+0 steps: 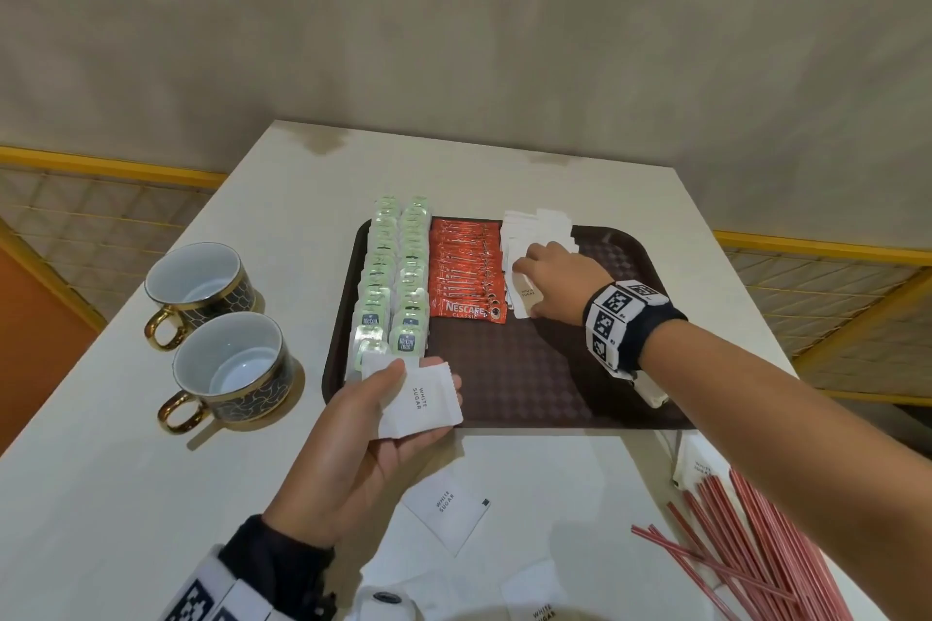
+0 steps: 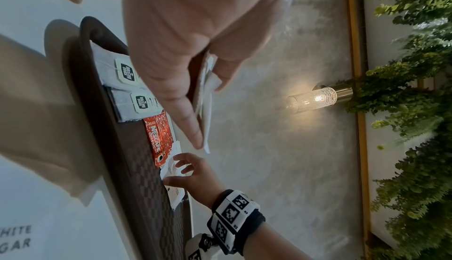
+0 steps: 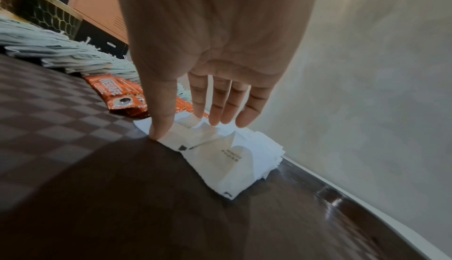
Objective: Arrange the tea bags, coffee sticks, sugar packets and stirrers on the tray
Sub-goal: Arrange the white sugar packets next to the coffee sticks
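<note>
Both hands [image 1: 383, 424] [image 1: 552, 285] apparently on sugar packets [image 1: 421, 398].

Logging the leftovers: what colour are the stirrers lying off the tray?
Red with thin white stripes; the stirrers show best in the head view, on the table.

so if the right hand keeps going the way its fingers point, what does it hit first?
Probably the row of sugar packets on the tray. The right hand already touches its near end, thumb pressing a packet down. Fingers point up the row toward the far rim; their height above it is unclear.
</note>
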Demonstrator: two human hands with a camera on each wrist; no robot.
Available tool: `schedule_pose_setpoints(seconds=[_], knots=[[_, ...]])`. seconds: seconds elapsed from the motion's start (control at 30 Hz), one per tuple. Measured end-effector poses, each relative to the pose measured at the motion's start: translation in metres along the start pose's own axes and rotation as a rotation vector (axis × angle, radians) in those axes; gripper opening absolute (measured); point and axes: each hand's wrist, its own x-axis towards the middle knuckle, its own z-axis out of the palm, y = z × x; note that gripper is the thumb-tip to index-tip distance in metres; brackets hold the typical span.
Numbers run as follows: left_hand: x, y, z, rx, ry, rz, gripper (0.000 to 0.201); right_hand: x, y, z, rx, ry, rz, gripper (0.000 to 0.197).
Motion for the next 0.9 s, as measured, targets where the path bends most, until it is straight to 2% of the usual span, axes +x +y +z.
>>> schedule_pose_setpoints(seconds=[0.23, 0.33, 0.4, 0.47, 0.5, 0.6, 0.67, 0.77, 0.9], knots=[[0.004, -0.001, 0.006, 0.003, 0.01, 0.02, 0.029, -0.002, -0.001, 0.004, 0.017, 0.01, 0.076, 0.06], [0.005, -0.001, 0.008, 0.025, 0.034, 0.04, 0.024, -0.01, -0.004, -0.003, 0.103, 0.023, 0.111, 0.065], [0.006, -0.001, 0.01, 0.028, 0.039, 0.047, 0.024, -0.022, -0.011, -0.016, 0.341, 0.106, 0.151, 0.062], [0.006, 0.0, 0.012, 0.025, 0.047, 0.052, 0.022, -0.044, -0.027, -0.033, 0.736, 0.187, 0.199, 0.045], [0.006, 0.001, 0.013, 0.026, 0.045, 0.054, 0.019, -0.056, -0.038, -0.04, 0.939, 0.152, 0.205, 0.04], [0.006, 0.002, 0.02, 0.047, 0.005, 0.042, 0.017, -0.089, -0.07, -0.05, 1.325, -0.165, 0.139, 0.031], [0.006, 0.003, 0.024, 0.03, -0.022, 0.007, 0.02, -0.097, -0.076, -0.048, 1.419, -0.202, 0.104, 0.02], [0.005, 0.005, 0.028, -0.006, -0.06, -0.053, 0.024, -0.098, -0.057, -0.048, 1.498, -0.074, 0.181, 0.013], [0.008, 0.004, 0.028, 0.099, -0.067, -0.025, 0.034, -0.091, -0.014, -0.047, 1.483, 0.052, 0.26, 0.014]])
